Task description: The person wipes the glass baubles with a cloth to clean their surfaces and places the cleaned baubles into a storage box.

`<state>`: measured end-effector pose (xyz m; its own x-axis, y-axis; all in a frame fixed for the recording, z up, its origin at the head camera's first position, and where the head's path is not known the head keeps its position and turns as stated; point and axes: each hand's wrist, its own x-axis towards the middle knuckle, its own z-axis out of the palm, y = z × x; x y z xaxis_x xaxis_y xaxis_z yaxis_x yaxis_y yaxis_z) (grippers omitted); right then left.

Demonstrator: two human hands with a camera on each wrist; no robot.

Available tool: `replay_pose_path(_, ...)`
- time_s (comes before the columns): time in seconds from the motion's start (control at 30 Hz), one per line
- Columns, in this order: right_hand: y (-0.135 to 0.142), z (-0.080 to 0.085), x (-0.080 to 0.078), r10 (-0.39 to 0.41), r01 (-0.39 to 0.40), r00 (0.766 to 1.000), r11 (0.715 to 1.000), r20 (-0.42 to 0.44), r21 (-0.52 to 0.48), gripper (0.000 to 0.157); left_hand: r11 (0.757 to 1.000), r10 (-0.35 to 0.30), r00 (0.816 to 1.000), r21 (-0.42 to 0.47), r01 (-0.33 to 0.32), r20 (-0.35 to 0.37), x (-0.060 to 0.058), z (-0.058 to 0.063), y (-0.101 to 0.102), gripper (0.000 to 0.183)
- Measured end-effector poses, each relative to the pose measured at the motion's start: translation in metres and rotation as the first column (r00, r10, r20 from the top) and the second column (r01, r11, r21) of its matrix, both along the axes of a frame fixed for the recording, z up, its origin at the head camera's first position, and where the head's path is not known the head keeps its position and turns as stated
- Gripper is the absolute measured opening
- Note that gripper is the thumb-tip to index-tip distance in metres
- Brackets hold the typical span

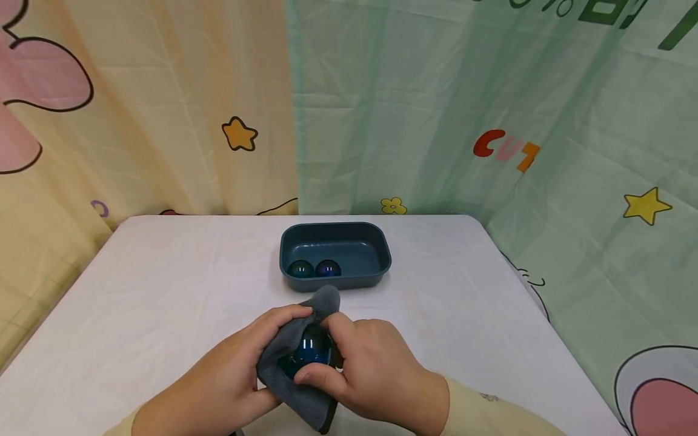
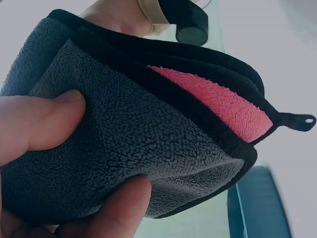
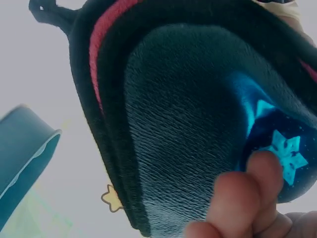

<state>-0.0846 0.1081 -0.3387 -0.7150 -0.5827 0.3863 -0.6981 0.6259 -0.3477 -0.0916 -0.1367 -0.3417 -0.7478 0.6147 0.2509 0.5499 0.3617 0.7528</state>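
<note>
A grey towel cloth (image 1: 308, 402) with dark edging is gripped by my left hand (image 1: 240, 360), low in the middle of the head view. A shiny dark blue ball (image 1: 315, 345) lies against the folded cloth. My right hand (image 1: 376, 366) holds this ball between thumb and fingers. In the right wrist view the ball (image 3: 292, 158) bears a light blue star-like pattern, and fingers touch it. The left wrist view shows the cloth (image 2: 124, 124) pinched in folds, a pink inner side (image 2: 218, 104) and a hanging loop; the ball is hidden there.
Just beyond the hands, a dark blue rectangular tray (image 1: 357, 282) stands on the white table (image 1: 185, 272). Two dark shiny balls, a greenish one (image 1: 301, 269) and a bluish one (image 1: 328, 268), lie at its near left. Printed curtains (image 1: 371, 109) hang behind the table.
</note>
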Motion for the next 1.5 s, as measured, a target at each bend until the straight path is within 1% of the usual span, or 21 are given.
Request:
replay_pose_path(0.07,0.000,0.001,0.001,-0.006,0.005,0.996,1.000,0.088,0.010,0.051,1.000,0.007,1.000,0.007,-0.007,0.004,0.000,-0.001,0.000,0.085)
replay_pose_path(0.1,0.000,0.003,0.002,-0.005,0.003,0.990,1.000,0.141,0.014,0.053,1.000,0.011,1.000,0.015,-0.012,0.008,0.000,-0.002,0.000,0.085)
replay_pose_path(0.2,0.000,0.008,0.004,0.000,-0.015,0.958,0.999,0.286,0.048,0.067,0.999,0.030,0.999,0.023,-0.031,0.031,-0.001,-0.003,-0.002,0.085)
replay_pose_path(0.27,0.000,0.011,0.005,0.014,-0.042,0.944,0.996,0.330,0.079,0.073,0.999,0.033,0.998,0.026,-0.034,0.058,-0.002,-0.002,-0.003,0.084)
replay_pose_path(0.3,0.000,0.012,0.006,0.024,-0.058,0.943,0.994,0.333,0.093,0.074,0.999,0.032,0.996,0.028,-0.035,0.084,-0.002,-0.002,-0.003,0.084)
replay_pose_path(0.37,0.001,0.013,0.006,0.041,-0.083,0.948,0.989,0.317,0.119,0.072,0.999,0.033,0.993,0.029,-0.036,0.109,-0.003,-0.001,-0.005,0.085)
replay_pose_path(0.4,0.001,0.012,0.006,0.055,-0.095,0.955,0.988,0.292,0.122,0.071,0.999,0.032,0.992,0.034,-0.037,0.121,-0.004,-0.001,-0.005,0.086)
replay_pose_path(0.47,0.002,0.013,0.005,0.070,-0.107,0.961,0.986,0.267,0.125,0.069,0.999,0.032,0.991,0.038,-0.037,0.133,-0.004,0.000,-0.005,0.087)
replay_pose_path(0.53,0.003,0.013,0.004,0.075,-0.109,0.967,0.986,0.246,0.128,0.068,0.999,0.029,0.993,0.036,-0.033,0.117,-0.004,0.001,-0.006,0.090)
replay_pose_path(0.63,0.003,0.013,0.003,0.072,-0.097,0.977,0.988,0.203,0.120,0.064,0.999,0.024,0.997,0.026,-0.026,0.069,-0.002,0.002,-0.005,0.088)
replay_pose_path(0.73,0.002,0.009,0.001,0.051,-0.066,0.987,0.993,0.152,0.093,0.055,1.000,0.023,1.000,0.003,-0.023,0.015,0.000,0.001,-0.004,0.085)
replay_pose_path(0.8,0.000,0.008,-0.001,0.028,-0.040,0.986,0.997,0.166,0.069,0.049,0.999,0.027,1.000,-0.017,-0.028,-0.010,0.000,0.000,-0.004,0.085)
replay_pose_path(0.9,-0.001,0.008,-0.003,-0.002,-0.010,0.971,0.999,0.238,0.048,0.046,0.999,0.035,0.999,-0.028,-0.035,-0.002,-0.001,-0.002,-0.004,0.085)
replay_pose_path(0.93,-0.002,0.008,-0.003,-0.008,-0.004,0.963,0.999,0.271,0.044,0.048,0.999,0.040,0.999,-0.027,-0.039,0.009,-0.001,-0.002,-0.004,0.084)
replay_pose_path(1.0,-0.002,0.010,-0.003,-0.002,-0.011,0.947,0.999,0.322,0.038,0.057,0.999,0.048,0.998,-0.009,-0.047,0.029,-0.002,-0.003,-0.005,0.083)
replay_pose_path(1.07,-0.002,0.011,-0.003,0.018,-0.036,0.939,0.998,0.342,0.047,0.065,0.998,0.056,0.997,0.015,-0.057,0.047,-0.003,-0.003,-0.005,0.083)
replay_pose_path(1.13,-0.001,0.012,-0.002,0.046,-0.072,0.943,0.995,0.329,0.069,0.068,0.997,0.070,0.996,0.034,-0.072,0.052,-0.003,-0.003,-0.006,0.084)
replay_pose_path(1.23,-0.001,0.013,-0.003,0.080,-0.109,0.968,0.988,0.238,0.109,0.065,0.995,0.082,0.995,0.048,-0.085,0.060,-0.003,-0.003,-0.007,0.088)
replay_pose_path(1.37,0.000,0.012,-0.004,0.069,-0.085,0.990,0.987,0.123,0.133,0.059,0.997,0.073,0.996,0.023,-0.075,0.059,-0.003,-0.001,-0.006,0.087)
replay_pose_path(1.43,-0.001,0.011,-0.006,0.045,-0.062,0.990,0.991,0.136,0.122,0.053,0.998,0.064,0.995,-0.005,-0.064,0.075,-0.003,-0.001,-0.005,0.083)
replay_pose_path(1.5,-0.002,0.010,-0.007,0.026,-0.043,0.984,0.994,0.178,0.097,0.047,0.998,0.057,0.995,-0.030,-0.055,0.083,-0.003,-0.002,-0.005,0.079)
